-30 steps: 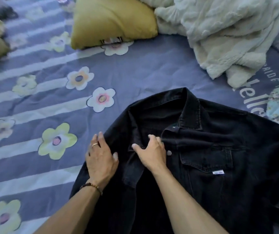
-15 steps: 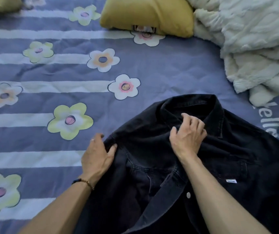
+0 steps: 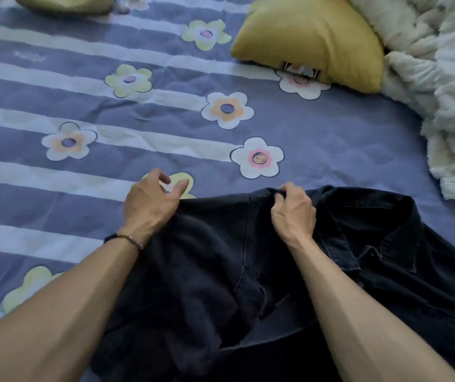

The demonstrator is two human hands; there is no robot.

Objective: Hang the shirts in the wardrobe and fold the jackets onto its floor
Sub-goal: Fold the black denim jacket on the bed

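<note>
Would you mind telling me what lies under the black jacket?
The black jacket lies on the purple flowered bedsheet, which shows around it and through a gap in the cloth. Whether anything else lies beneath is hidden.

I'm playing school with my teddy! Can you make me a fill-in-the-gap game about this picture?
1. The right hand pinches the edge of the black ____.
2. The jacket lies on a purple bedsheet printed with ____.
3. The cushion near the fluffy blanket is coloured ____.

Missing words: jacket; flowers; yellow
</note>
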